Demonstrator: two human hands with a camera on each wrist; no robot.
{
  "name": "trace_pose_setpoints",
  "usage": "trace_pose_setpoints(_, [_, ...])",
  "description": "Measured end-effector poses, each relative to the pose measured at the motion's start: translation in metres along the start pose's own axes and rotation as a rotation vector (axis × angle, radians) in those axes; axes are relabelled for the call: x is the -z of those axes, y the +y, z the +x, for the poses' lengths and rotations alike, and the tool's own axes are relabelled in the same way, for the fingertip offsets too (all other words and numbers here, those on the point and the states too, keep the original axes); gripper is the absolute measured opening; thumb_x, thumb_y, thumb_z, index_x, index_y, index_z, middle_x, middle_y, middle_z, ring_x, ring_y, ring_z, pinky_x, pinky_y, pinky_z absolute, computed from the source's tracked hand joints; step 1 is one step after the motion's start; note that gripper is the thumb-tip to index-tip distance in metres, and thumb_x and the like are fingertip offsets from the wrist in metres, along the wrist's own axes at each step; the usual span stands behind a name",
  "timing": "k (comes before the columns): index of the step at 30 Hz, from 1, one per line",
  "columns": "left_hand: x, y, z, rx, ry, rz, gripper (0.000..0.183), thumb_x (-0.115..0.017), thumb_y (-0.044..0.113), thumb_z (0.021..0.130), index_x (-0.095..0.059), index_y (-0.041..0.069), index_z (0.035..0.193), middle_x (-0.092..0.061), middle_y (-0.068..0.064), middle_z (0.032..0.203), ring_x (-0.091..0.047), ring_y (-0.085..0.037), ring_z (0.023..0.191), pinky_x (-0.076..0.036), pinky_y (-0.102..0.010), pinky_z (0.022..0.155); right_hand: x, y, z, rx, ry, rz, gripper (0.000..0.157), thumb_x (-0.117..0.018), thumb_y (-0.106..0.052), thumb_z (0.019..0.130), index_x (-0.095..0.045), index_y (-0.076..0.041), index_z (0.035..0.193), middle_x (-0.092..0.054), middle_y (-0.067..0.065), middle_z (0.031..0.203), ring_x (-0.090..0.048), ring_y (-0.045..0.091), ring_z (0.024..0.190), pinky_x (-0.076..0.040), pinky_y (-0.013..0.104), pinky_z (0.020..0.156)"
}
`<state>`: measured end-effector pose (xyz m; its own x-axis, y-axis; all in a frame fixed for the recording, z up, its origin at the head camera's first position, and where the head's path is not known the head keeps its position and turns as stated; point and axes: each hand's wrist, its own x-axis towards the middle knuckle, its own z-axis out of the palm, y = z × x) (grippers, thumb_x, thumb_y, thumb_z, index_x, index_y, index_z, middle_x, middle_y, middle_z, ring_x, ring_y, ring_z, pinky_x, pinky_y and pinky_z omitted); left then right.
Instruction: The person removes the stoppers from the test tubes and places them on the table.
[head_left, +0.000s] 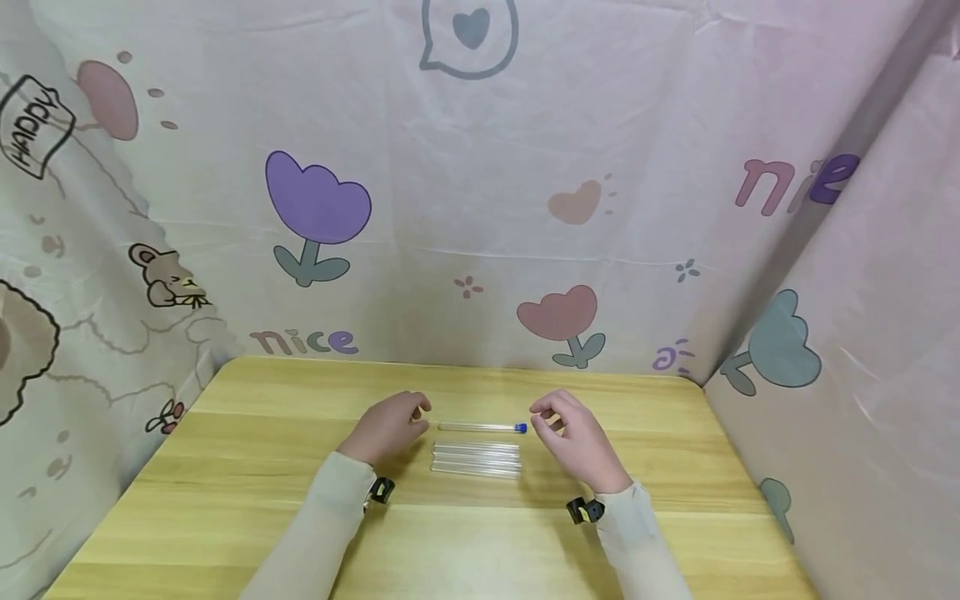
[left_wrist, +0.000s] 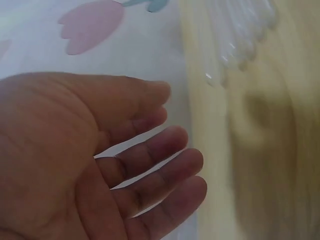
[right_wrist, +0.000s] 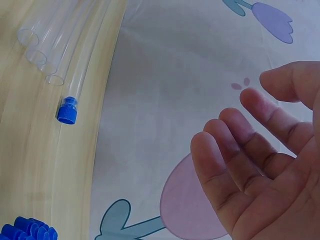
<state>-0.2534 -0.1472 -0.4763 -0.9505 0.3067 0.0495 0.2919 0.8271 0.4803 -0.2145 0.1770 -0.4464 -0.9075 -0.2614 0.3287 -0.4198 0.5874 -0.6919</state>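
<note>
A clear test tube (head_left: 480, 427) with a blue cap (head_left: 521, 428) at its right end lies on the table. Nearer the person, several clear test tubes without caps (head_left: 476, 459) lie side by side in a row, their open mouths showing in the right wrist view. My left hand (head_left: 392, 427) hovers by the left ends of the tubes, fingers loosely bent and holding nothing. Just right of the blue cap, my right hand (head_left: 573, 435) is apart from it, fingers relaxed, with nothing in them. The right wrist view also catches a cluster of loose blue caps (right_wrist: 29, 230) in its lower corner.
The light wooden table (head_left: 480, 542) ends at a printed cloth (head_left: 465, 183) hanging behind it, and more cloth hangs at both sides. Each wrist wears a small black camera, one on the left (head_left: 382, 490) and one on the right (head_left: 585, 510).
</note>
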Motion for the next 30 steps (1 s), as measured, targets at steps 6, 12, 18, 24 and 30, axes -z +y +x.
trace_pose_setpoints(6, [-0.011,-0.009,0.014,0.002,-0.055,0.004,0.019,-0.069,0.011,0.096,-0.072,0.009,0.115,-0.069,0.000,0.097,-0.063,-0.016,0.089,-0.055,-0.043,0.088,0.001,-0.002,-0.001,-0.016,-0.008,-0.002,0.009,-0.066,-0.015,0.102,-0.071,-0.020,0.108,-0.064,-0.010,0.106,-0.060,0.009,0.096,-0.058,0.045,0.085])
trace_pose_setpoints(12, [-0.023,-0.010,0.024,-0.019,-0.070,0.004,0.016,-0.076,0.013,0.093,-0.074,0.012,0.109,-0.068,0.002,0.095,-0.061,-0.014,0.087,-0.054,-0.040,0.086,0.001,-0.003,-0.001,-0.014,-0.023,0.001,0.008,-0.066,-0.016,0.103,-0.071,-0.020,0.108,-0.064,-0.011,0.106,-0.060,0.009,0.096,-0.058,0.042,0.084])
trace_pose_setpoints(18, [-0.028,-0.008,0.029,-0.040,-0.062,-0.017,0.016,-0.084,0.019,0.088,-0.075,0.013,0.100,-0.067,0.004,0.091,-0.058,-0.012,0.082,-0.053,-0.038,0.082,0.001,-0.005,-0.001,-0.011,-0.015,-0.013,0.008,-0.066,-0.016,0.102,-0.070,-0.020,0.107,-0.063,-0.013,0.105,-0.061,0.007,0.095,-0.058,0.033,0.082])
trace_pose_setpoints(24, [-0.030,-0.009,0.031,-0.065,-0.040,-0.023,0.011,-0.083,0.019,0.088,-0.073,0.019,0.087,-0.065,0.009,0.085,-0.058,-0.010,0.079,-0.053,-0.037,0.081,0.000,-0.011,-0.003,-0.016,-0.036,-0.014,0.009,-0.067,-0.018,0.102,-0.070,-0.023,0.108,-0.063,-0.016,0.104,-0.061,0.006,0.094,-0.057,0.027,0.081])
trace_pose_setpoints(30, [-0.020,-0.011,0.024,-0.083,0.028,-0.054,0.005,-0.078,0.024,0.095,-0.076,0.020,0.092,-0.069,0.012,0.087,-0.061,-0.007,0.080,-0.055,-0.037,0.082,0.000,-0.011,-0.004,-0.008,-0.009,-0.035,0.008,-0.067,-0.016,0.102,-0.070,-0.022,0.105,-0.061,-0.016,0.097,-0.061,0.006,0.087,-0.056,0.027,0.077])
